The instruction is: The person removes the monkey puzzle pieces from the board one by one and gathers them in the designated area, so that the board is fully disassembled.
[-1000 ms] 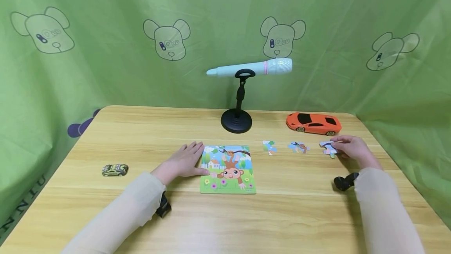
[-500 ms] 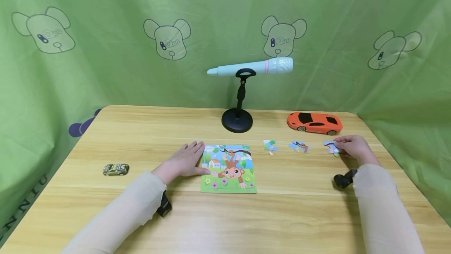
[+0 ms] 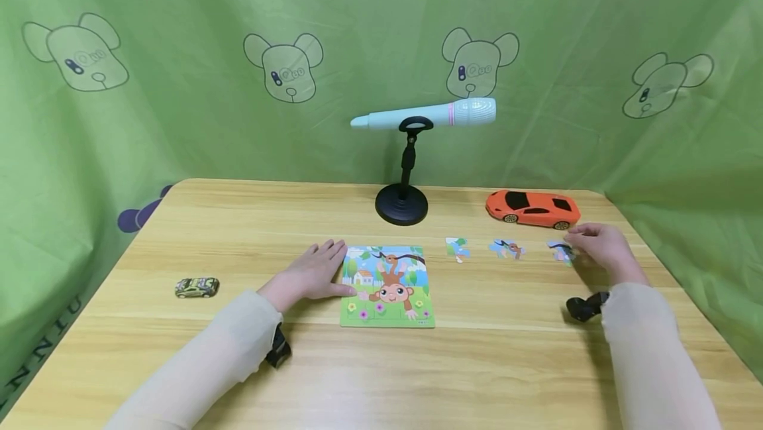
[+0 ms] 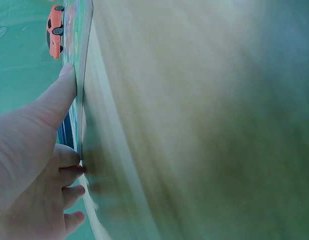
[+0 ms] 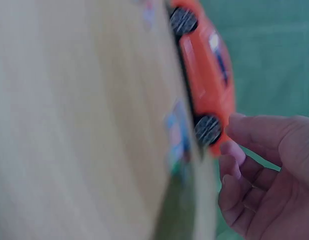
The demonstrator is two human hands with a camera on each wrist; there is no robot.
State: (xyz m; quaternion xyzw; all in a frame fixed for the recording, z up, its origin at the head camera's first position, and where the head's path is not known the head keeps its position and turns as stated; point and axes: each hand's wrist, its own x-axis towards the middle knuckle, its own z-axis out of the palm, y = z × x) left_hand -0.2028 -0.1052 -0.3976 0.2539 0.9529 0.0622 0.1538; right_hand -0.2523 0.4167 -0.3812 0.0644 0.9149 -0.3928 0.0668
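Note:
A monkey picture puzzle board lies at the middle of the wooden table. My left hand lies flat beside it, fingers straight, thumb against the board's left edge. Three loose puzzle pieces lie in a row to the right: one, a second and a third. My right hand hovers just right of the third piece, fingers loosely curled and holding nothing.
An orange toy car stands behind the pieces, close to my right hand. A pale blue toy microphone sits on a black stand behind the board. A small green toy car rests at the left. Green cloth surrounds the table.
My right hand slid the rightmost piece slightly right, then let it go and drew its fingers back. The left hand has not moved.

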